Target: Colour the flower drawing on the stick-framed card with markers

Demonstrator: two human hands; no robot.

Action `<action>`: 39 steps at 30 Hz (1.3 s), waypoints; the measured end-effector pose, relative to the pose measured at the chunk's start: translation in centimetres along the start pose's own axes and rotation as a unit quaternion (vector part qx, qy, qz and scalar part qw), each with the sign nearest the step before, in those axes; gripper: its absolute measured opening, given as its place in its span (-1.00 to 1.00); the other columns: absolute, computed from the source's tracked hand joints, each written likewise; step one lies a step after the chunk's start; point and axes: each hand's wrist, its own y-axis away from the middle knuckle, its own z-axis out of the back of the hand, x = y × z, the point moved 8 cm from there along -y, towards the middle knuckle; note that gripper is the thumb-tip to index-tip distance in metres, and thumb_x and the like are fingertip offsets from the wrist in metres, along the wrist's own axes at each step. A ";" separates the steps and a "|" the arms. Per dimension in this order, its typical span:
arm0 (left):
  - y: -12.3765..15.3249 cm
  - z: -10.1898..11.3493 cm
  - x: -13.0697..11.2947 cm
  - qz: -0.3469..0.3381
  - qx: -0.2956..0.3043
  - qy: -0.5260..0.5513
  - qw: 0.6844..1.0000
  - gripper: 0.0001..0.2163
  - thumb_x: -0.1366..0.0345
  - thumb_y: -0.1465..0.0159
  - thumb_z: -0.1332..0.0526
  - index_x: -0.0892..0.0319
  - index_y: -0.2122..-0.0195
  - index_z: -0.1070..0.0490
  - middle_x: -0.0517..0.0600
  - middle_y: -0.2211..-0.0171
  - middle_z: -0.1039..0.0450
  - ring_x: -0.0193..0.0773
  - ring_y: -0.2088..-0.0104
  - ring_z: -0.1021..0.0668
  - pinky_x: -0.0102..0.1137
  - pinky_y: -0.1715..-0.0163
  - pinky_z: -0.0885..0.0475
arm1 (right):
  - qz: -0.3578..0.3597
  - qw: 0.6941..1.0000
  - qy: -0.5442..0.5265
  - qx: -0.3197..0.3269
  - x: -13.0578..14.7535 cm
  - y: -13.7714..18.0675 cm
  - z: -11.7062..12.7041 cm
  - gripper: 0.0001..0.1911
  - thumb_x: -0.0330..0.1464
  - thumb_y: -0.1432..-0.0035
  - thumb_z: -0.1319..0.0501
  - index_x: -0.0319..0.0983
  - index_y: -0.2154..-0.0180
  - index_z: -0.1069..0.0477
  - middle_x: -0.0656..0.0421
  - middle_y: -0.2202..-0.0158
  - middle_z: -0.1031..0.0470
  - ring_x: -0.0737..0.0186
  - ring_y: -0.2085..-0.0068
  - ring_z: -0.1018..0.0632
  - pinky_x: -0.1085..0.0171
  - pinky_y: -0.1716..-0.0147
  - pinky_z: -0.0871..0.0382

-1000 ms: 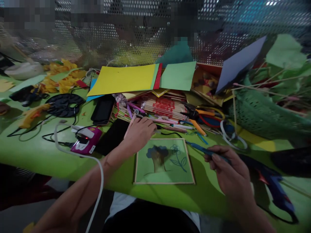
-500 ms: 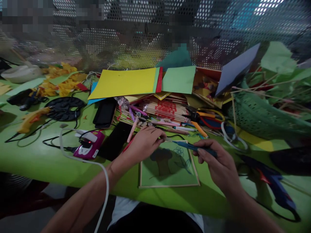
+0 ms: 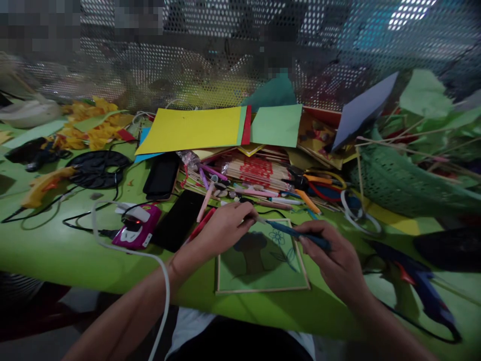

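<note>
A small green picture card [image 3: 263, 260] framed with thin sticks lies near the front edge of the green table [image 3: 63, 245]; it bears a dark tree shape and a drawn flower. My right hand [image 3: 334, 260] is closed around a blue pen [image 3: 296, 233] that points left over the card. My left hand [image 3: 225, 228] hovers over the card's upper left corner, fingers pinched on a small pale thing at the pen's tip that I cannot make out.
Pens, sticks and pliers [image 3: 308, 183] litter the table behind the card. Two black phones [image 3: 161, 175] and a magenta device [image 3: 137, 225] with cables sit left. Coloured paper sheets [image 3: 195, 128] lie farther back, a green basket [image 3: 406, 183] and a blue glue gun [image 3: 424, 291] right.
My left hand came back from the pile of pens to the pen's tip over the card. My right hand moved left with the pen to meet it.
</note>
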 end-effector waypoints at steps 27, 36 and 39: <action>0.2 -1.3 2.3 0.117 0.029 0.428 0.896 -0.78 0.16 -0.30 -0.35 0.22 0.18 -0.53 0.01 0.28 -0.60 -0.28 0.24 -0.63 -0.35 0.17 -0.52 | 0.053 0.998 -0.030 0.030 1.7 -0.9 -1.0 -0.89 -0.39 -0.32 -0.27 -0.14 0.12 -0.55 0.16 0.27 -0.56 0.25 0.34 -0.56 0.31 0.35 -0.46; -0.1 -0.5 2.1 0.093 0.015 0.401 0.911 -0.82 0.18 -0.33 -0.33 0.19 0.16 -0.56 0.01 0.22 -0.59 -0.26 0.21 -0.61 -0.35 0.16 -0.49 | 0.081 0.996 -0.028 0.039 2.7 -2.0 -0.9 -0.86 -0.42 -0.31 -0.26 -0.10 0.13 -0.53 0.18 0.26 -0.59 0.21 0.26 -0.62 0.29 0.27 -0.50; -0.2 4.1 2.3 0.035 -0.136 0.270 0.953 -0.76 0.24 -0.35 -0.30 0.13 -0.01 -0.53 0.03 0.08 -0.57 -0.29 0.20 -0.57 -0.37 0.15 -0.48 | 0.030 0.998 0.011 0.047 0.9 -4.7 -1.8 -0.89 -0.34 -0.30 -0.29 -0.12 0.13 -0.56 0.17 0.24 -0.62 0.19 0.26 -0.62 0.25 0.24 -0.49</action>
